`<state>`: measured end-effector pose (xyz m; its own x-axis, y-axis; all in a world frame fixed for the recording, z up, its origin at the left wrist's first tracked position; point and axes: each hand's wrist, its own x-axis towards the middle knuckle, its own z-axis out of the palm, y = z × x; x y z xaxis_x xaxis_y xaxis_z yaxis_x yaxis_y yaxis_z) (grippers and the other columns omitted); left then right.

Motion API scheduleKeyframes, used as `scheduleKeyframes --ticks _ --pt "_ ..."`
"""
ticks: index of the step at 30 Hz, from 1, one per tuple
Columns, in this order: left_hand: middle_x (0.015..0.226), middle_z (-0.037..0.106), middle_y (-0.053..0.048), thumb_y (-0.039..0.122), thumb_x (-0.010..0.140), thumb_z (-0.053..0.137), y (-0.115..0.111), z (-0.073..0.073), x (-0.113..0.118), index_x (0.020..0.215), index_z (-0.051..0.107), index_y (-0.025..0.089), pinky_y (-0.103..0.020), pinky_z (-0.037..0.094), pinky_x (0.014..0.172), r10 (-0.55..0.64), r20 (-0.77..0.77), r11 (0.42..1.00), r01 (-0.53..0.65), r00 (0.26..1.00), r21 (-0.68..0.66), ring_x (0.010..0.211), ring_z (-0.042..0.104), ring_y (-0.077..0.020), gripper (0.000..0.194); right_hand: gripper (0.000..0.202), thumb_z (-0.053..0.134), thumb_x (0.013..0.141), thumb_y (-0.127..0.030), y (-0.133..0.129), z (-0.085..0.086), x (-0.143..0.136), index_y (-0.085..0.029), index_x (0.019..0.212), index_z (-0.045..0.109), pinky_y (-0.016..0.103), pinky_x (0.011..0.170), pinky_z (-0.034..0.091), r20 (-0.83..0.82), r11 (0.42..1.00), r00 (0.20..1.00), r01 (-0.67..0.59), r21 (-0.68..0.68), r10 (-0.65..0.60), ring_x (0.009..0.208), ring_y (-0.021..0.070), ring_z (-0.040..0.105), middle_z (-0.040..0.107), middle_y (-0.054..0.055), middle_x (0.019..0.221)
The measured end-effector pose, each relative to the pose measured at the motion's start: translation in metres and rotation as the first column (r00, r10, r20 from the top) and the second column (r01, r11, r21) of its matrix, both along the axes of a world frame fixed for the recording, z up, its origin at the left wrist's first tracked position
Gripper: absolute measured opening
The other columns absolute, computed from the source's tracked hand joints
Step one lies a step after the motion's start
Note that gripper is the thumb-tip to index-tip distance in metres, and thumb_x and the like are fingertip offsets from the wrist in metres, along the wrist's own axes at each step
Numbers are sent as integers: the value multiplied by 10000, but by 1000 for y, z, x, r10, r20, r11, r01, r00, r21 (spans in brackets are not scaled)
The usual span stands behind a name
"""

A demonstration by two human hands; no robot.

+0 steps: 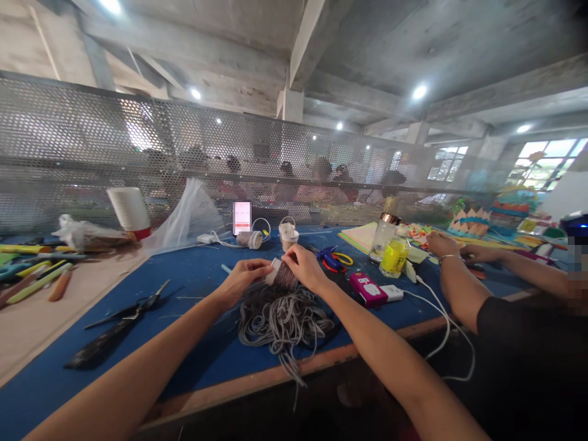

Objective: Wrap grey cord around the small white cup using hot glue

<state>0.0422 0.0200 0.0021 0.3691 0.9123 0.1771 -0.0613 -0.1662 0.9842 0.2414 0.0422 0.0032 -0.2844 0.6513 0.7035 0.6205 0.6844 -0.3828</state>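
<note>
A small white cup point(282, 275), apparently paper, lies tilted between my hands, with grey-brown cord wound around much of it. My left hand point(243, 278) has thumb and fingers closed on the bare white end. At the other side, my right hand point(304, 266) is closed against the wound part; its fingertips partly hide what they pinch. A loose tangle of grey cord point(285, 321) lies just below, some strands hanging over the table's front edge. Behind are a cord-wrapped cup on its side point(250, 239) and a small handled basket point(288, 234).
Black scissors point(126, 318) lie left on the blue tabletop point(197, 343). Stacked paper cups point(129, 211) and a phone point(242, 217) stand behind. Rightward are pliers point(333, 258), a magenta box point(367, 290), a yellow-labelled bottle point(394, 257), white cables and a co-worker's arms point(463, 294).
</note>
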Motion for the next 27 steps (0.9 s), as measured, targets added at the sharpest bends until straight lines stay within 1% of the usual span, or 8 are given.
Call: scheduleKeyframes --ticks 8,15,23,27 --pt "734 651 -25 356 712 718 0 0 0 822 726 156 -243 388 617 -2 -14 1000 3 1000 28 644 537 -128 229 69 548 865 -256 -1 1 0 -191 842 554 239 697 406 8 1000 1000 5 -28 -4 733 143 579 627 12 794" --pt "746 665 -28 354 708 725 0 -1 0 842 724 162 -242 396 618 -12 7 1000 12 1000 -17 642 554 -129 234 77 547 868 -265 -1 2 0 -193 843 556 239 700 404 10 1000 1000 10 -24 -10 733 142 579 628 11 796" --pt "775 672 -44 366 704 728 -1 -1 0 836 720 149 -257 417 653 -16 3 1000 16 1000 -15 664 573 -141 254 81 547 867 -266 -1 1 0 -189 847 564 238 709 408 8 999 1000 11 -37 -10 737 139 579 628 12 800" --pt "766 668 -48 375 691 736 -3 1 1 842 716 147 -264 420 644 0 1 1000 0 1000 -21 657 570 -149 274 86 539 869 -268 -1 1 0 -189 847 565 242 706 411 11 999 1000 4 -46 -4 737 142 582 630 17 808"
